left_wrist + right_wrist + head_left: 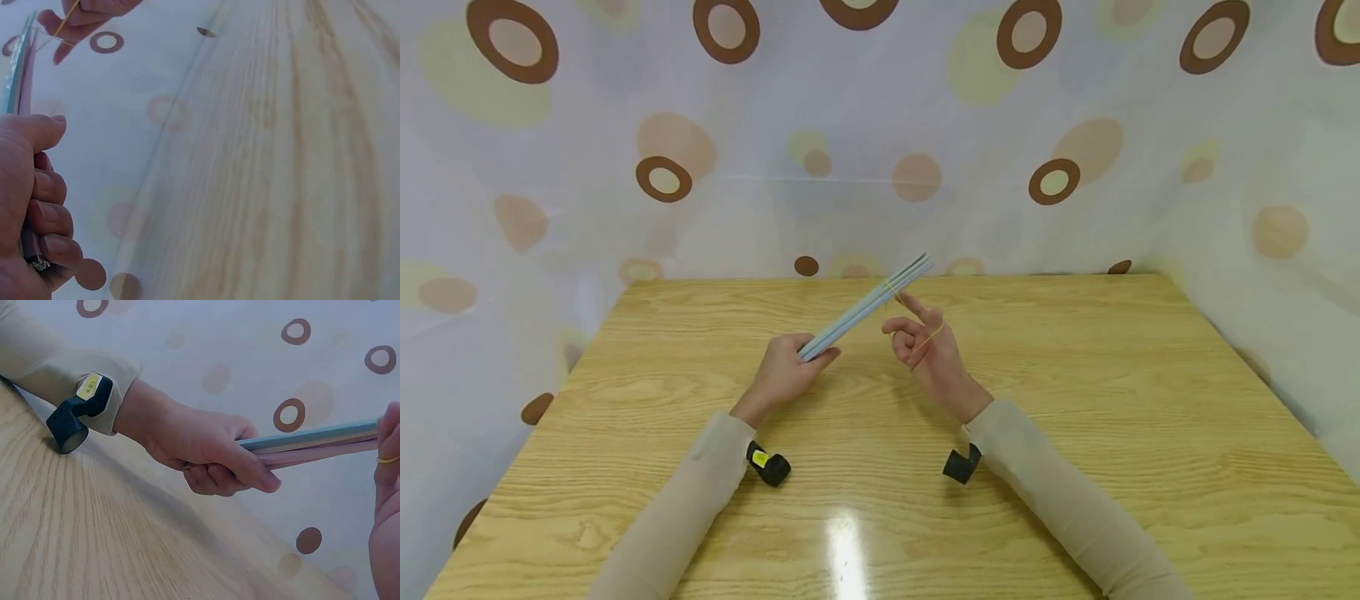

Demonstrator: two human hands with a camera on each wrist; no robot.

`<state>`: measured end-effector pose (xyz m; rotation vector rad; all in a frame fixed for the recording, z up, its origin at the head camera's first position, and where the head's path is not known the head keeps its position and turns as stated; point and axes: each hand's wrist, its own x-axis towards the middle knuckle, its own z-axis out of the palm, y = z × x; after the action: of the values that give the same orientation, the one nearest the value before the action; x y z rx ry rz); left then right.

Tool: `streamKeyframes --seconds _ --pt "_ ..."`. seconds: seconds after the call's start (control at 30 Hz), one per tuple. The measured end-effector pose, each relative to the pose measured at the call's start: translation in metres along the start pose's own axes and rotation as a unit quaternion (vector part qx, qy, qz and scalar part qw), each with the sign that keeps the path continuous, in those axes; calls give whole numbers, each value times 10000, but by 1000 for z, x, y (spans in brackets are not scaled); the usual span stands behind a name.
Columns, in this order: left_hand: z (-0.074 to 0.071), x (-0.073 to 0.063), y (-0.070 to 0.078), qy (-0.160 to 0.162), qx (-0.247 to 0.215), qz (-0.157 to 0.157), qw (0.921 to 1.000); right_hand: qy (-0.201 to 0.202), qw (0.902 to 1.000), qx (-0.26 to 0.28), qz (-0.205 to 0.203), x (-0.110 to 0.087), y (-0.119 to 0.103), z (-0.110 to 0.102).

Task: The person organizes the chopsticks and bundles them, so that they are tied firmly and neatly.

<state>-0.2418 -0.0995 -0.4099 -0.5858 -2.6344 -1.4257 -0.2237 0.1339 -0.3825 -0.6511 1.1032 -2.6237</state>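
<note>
My left hand (784,371) grips the lower end of a bundle of long thin sticks (865,310), which slants up to the right above the table. In the right wrist view the sticks (312,442) look pale blue, whitish and pink. A thin yellow rubber band (389,460) is looped on the fingers of my right hand (938,362). From there it stretches to the bundle near its upper end. One finger of the right hand points at the bundle, just below the band; other fingers are curled. In the left wrist view the stretched band (66,19) crosses the right fingers.
A wooden table (1075,375) lies beneath both hands. Behind and beside it hangs a pale cloth (850,108) patterned with brown rings and spots. Black wrist cameras (769,464) are strapped at the sleeves.
</note>
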Motion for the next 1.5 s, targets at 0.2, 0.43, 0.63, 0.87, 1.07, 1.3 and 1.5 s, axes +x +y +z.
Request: streamKeyframes --seconds 0.2,0.43,0.63,0.87,1.07,1.3,1.5 --pt "-5 0 0 54 414 155 9990 -1307 9836 1190 349 1 -13 -14" --pt "-9 0 -2 71 830 633 9945 -1946 9539 2033 1042 1 -32 -24" --pt "-13 2 -2 639 1612 1668 9706 -2047 9604 1587 1024 1 -41 -26" --pt "-25 3 -2 1226 2755 2612 9170 -2337 9643 857 901 4 -45 -34" --pt "-33 4 -1 1552 3324 3265 8711 -2407 9656 74 978 5 -49 -41" --pt "-35 6 2 1604 3620 3456 8507 -2222 9617 -1130 1137 5 -53 -40" --pt "-35 7 4 1501 3691 3300 8558 -1398 9545 -2421 1036 3 -53 -36"
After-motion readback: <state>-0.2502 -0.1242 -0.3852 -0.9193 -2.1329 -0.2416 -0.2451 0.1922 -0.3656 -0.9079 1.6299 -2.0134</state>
